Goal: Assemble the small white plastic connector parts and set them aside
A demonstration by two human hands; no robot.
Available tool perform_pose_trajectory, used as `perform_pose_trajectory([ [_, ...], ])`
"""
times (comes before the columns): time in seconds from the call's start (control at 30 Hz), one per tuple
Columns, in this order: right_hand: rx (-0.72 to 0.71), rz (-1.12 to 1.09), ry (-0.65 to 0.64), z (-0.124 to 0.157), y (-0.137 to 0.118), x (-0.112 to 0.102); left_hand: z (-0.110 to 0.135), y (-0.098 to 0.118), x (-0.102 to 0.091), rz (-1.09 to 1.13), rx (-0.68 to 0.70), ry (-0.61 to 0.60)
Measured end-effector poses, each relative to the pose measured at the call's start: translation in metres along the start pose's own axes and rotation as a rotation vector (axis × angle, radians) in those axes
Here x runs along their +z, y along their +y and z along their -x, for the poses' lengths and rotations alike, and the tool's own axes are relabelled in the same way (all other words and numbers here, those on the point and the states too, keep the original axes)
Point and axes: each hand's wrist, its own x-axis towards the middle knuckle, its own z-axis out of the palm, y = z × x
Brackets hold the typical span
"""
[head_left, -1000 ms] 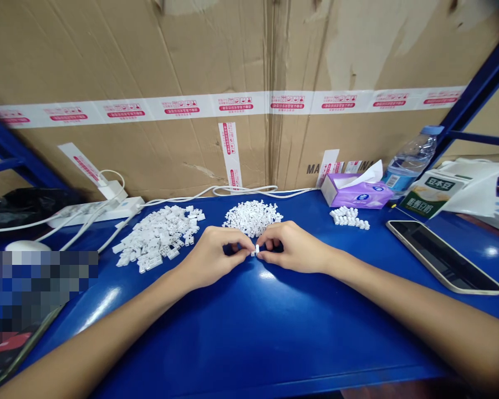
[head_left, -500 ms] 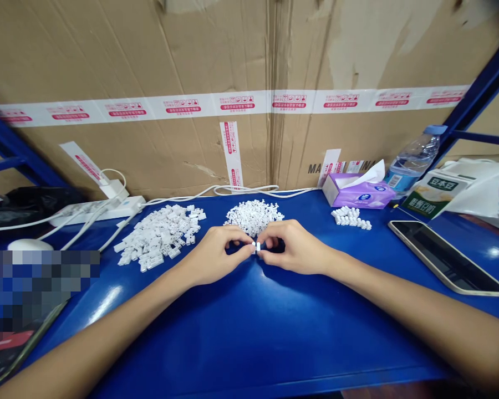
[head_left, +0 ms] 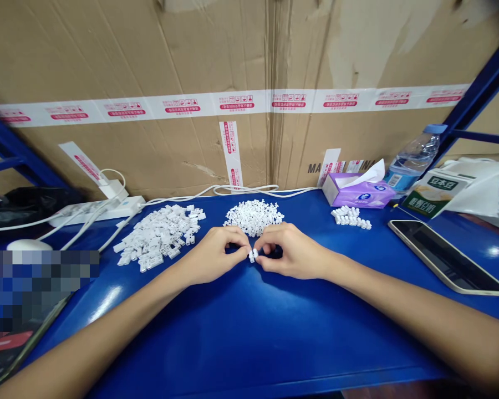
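My left hand and my right hand meet at the middle of the blue table, fingertips pinched together on one small white plastic piece. Just beyond the hands lies a heap of small white pieces. A wider heap of larger white clips lies to the left of my left hand. A short row of joined white pieces sits to the right, nearer the tissue pack.
A phone lies flat at the right. Behind it stand a purple tissue pack, a water bottle and a green carton. A power strip with white cables and a mouse are at the left. Cardboard walls the back.
Both hands have sunk slightly toward the table, and the white piece between the fingertips has turned a little. Nothing else moved.
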Motion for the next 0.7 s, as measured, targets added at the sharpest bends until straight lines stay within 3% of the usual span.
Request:
perform_pose_trajectory([
  [0.33, 0.014, -0.01, 0.027, -0.0011, 0.0012, -0.0048, 0.0, 0.0001, -0.0024, 0.018, -0.04, 0.03],
  [0.7, -0.018, -0.049, 0.063, -0.0001, -0.0003, -0.0029, -0.0022, -0.0031, -0.003, 0.156, -0.07, -0.061],
])
